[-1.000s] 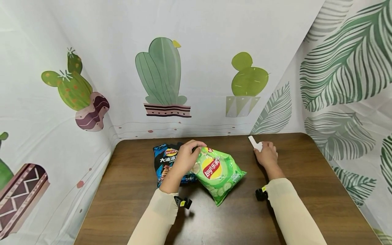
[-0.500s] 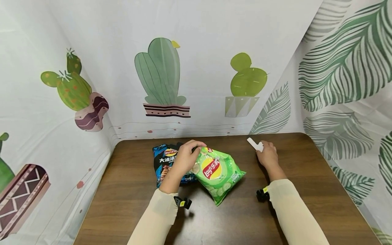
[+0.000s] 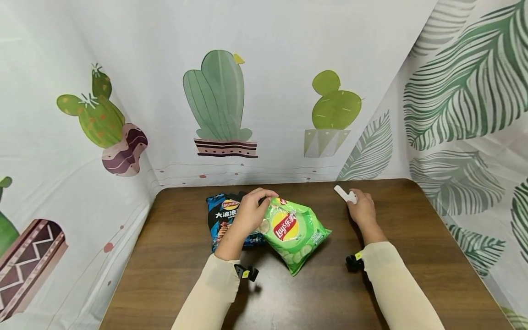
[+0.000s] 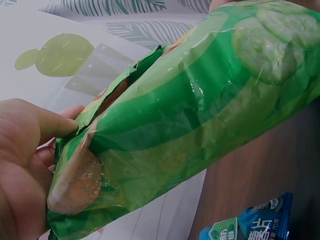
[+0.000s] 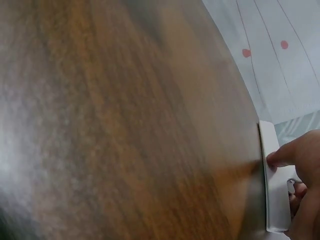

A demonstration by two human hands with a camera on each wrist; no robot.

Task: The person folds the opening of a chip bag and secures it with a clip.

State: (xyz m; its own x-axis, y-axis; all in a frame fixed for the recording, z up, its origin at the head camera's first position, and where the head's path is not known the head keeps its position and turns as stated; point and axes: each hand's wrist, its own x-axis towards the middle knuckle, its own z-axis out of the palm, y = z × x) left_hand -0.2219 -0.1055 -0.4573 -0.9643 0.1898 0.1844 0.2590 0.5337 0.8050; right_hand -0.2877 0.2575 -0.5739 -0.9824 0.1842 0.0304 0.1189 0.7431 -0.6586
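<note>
My left hand [image 3: 249, 213] pinches the top edge of a green Lay's potato chip bag [image 3: 293, 231], holding it tilted above the table. In the left wrist view, the thumb of that hand [image 4: 22, 155] presses on the bag's upper end, where the mouth gapes along a dark slit. At the right, my right hand [image 3: 363, 208] grips a white bar-shaped clip [image 3: 342, 193] near the table's back edge. The right wrist view shows its thumb laid on the flat bar [image 5: 276, 210], the other fingers curled below and partly hidden.
A blue and black Lay's bag [image 3: 224, 215] lies on the wooden table [image 3: 173, 270], partly covered by my left arm. Something black [image 3: 238, 196] sits at its far edge. Behind the table hangs a white cloth [image 3: 272, 91] printed with cacti and leaves.
My right hand has shifted slightly to the right and turned the white clip a little. The left hand and the green bag stay in place.
</note>
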